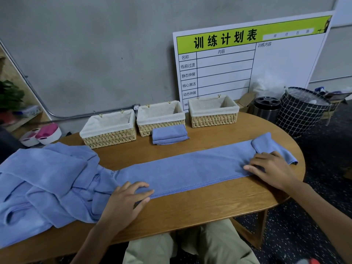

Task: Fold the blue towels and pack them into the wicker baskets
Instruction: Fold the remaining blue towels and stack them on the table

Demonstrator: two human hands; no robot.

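While a long blue towel strip (pixel 190 164) lies stretched across the middle of the oval wooden table (pixel 190 210), both hands rest on it. Toward the lower centre of the frame, the left hand (pixel 125 201) grips the strip's near hem, fingers curled on top and thumb tucked at the edge. At centre right, the right hand (pixel 270 168) lies on the cloth with its fingers spread and bent, pressing down beside a turned-back flap at the strip's right end; whether it pinches a fold there is hard to tell.

Filling the lower left of the frame, a heap of crumpled blue towels (pixel 43 183) sprawls over the table edge and meets the strip's left end. A folded blue towel (pixel 169 134) sits above the strip's middle, touching the front of the middle wicker basket (pixel 161 119). Beside it stand the left wicker basket (pixel 108 128) and the right wicker basket (pixel 213 111), all three cloth-lined, in a row along the table's far edge.

Behind the baskets, a white training-schedule board (pixel 247 60) with a green header leans against the grey wall. At the right edge stand a checked hamper (pixel 301 111) and a dark steel bin (pixel 266 108). Pink-and-white tubs (pixel 43 133) sit on the floor at centre left.
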